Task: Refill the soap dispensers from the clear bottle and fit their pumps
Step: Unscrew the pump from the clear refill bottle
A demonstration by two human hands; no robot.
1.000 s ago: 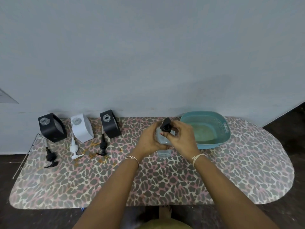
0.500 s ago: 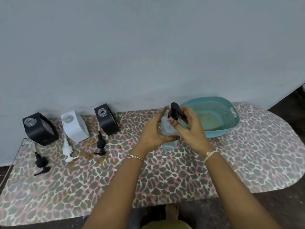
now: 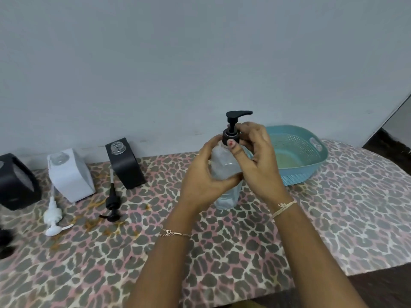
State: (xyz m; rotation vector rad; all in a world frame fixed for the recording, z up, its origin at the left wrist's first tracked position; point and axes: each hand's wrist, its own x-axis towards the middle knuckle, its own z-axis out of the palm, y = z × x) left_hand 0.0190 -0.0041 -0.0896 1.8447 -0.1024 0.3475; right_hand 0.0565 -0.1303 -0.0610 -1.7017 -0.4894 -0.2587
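The clear bottle stands upright mid-table with a black pump on its neck, nozzle pointing right. My left hand grips the bottle's body. My right hand pinches the pump's black collar between thumb and fingers. Along the wall at left stand three open-necked dispensers: a black one at the frame edge, a white one and another black one. A white pump and a black pump lie in front of them; a third black pump is partly cut off at far left.
A teal plastic basin holding some liquid sits behind my right hand, near the wall. The table has a leopard-print cover with brownish stains near the loose pumps. Its rounded right end borders dark floor.
The view has shifted closer and lower. The bottle now stands more upright and the black pump shows fully above my fingers, its nozzle turned to the right.
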